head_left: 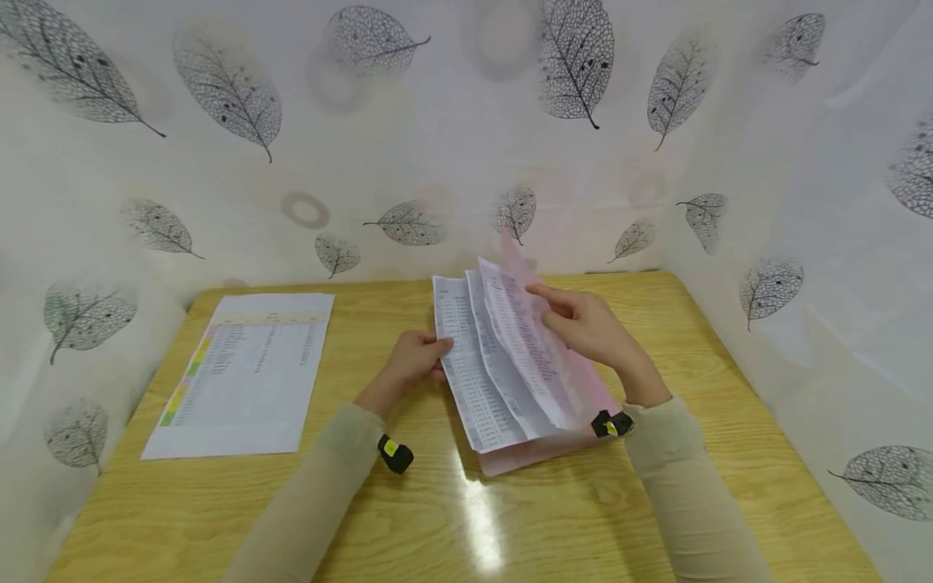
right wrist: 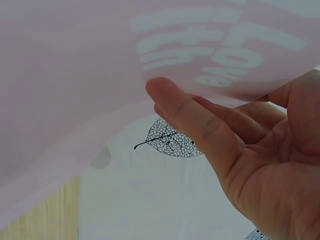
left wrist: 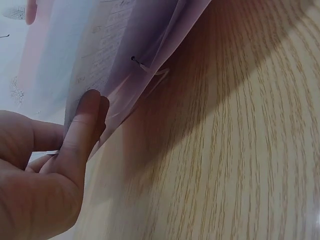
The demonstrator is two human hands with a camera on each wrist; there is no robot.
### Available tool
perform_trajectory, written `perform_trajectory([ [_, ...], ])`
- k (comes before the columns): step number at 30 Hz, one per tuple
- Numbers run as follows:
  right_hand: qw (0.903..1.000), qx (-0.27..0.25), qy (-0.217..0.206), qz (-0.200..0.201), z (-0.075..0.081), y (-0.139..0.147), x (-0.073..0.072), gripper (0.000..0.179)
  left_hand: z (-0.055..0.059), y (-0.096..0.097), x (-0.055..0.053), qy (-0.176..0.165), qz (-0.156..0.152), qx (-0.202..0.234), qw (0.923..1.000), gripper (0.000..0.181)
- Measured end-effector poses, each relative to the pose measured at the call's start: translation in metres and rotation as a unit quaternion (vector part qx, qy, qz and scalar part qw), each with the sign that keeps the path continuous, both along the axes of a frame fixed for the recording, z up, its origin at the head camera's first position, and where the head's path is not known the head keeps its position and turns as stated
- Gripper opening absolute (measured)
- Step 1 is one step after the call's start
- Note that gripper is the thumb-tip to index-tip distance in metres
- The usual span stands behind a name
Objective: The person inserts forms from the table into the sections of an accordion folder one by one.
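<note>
In the head view, my left hand (head_left: 414,358) pinches the left edge of several printed sheets (head_left: 466,380), thumb on top. The sheets are tilted up and fanned apart inside a pink plastic folder (head_left: 510,460). My right hand (head_left: 589,325) grips the upper edge of the folder's raised cover, to the right of the sheets. In the right wrist view, the cover (right wrist: 75,75) carries white lettering, with a fingertip (right wrist: 165,92) against it. The left wrist view shows the fingers (left wrist: 85,115) on the paper edge and a thin black-tipped cord (left wrist: 142,66) by the folder.
Another printed sheet (head_left: 248,380) with coloured rows along its left side lies flat on the left of the wooden table (head_left: 379,518). A pale curtain (head_left: 452,146) with leaf prints surrounds the table at the back and sides.
</note>
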State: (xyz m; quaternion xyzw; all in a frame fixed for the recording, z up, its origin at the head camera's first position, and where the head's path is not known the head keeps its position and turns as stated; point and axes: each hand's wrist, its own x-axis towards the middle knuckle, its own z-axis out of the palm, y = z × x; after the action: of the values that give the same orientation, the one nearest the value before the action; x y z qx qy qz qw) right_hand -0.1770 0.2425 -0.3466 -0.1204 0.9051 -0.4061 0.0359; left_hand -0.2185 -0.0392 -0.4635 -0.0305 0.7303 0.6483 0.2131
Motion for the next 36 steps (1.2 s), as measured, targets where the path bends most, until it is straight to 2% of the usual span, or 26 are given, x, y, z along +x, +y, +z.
perform_trajectory([
  [4, 1.0000, 0.003, 0.004, 0.000, 0.000, 0.001, 0.000, 0.046, -0.001, 0.001, -0.002, -0.001, 0.010, 0.005, 0.9999, 0.034],
  [12, 0.9999, 0.001, 0.009, 0.005, -0.001, 0.000, 0.000, 0.046, 0.003, 0.007, -0.003, 0.014, 0.003, 0.002, 0.9999, 0.034],
  [19, 0.9999, 0.009, 0.011, 0.005, -0.002, 0.001, 0.000, 0.046, 0.002, 0.014, -0.003, 0.023, 0.019, 0.001, 0.9996, 0.032],
  [23, 0.9998, 0.012, 0.013, 0.003, -0.001, 0.002, -0.001, 0.046, 0.000, 0.013, -0.002, 0.023, 0.020, 0.021, 0.9993, 0.034],
  [29, 0.9998, 0.011, 0.015, 0.001, -0.001, 0.002, -0.001, 0.046, -0.001, 0.007, 0.001, 0.004, 0.009, 0.064, 0.9979, 0.036],
  [36, 0.9999, 0.004, 0.013, 0.008, -0.003, 0.000, -0.001, 0.046, -0.003, 0.007, 0.003, -0.002, 0.002, 0.079, 0.9969, 0.030],
])
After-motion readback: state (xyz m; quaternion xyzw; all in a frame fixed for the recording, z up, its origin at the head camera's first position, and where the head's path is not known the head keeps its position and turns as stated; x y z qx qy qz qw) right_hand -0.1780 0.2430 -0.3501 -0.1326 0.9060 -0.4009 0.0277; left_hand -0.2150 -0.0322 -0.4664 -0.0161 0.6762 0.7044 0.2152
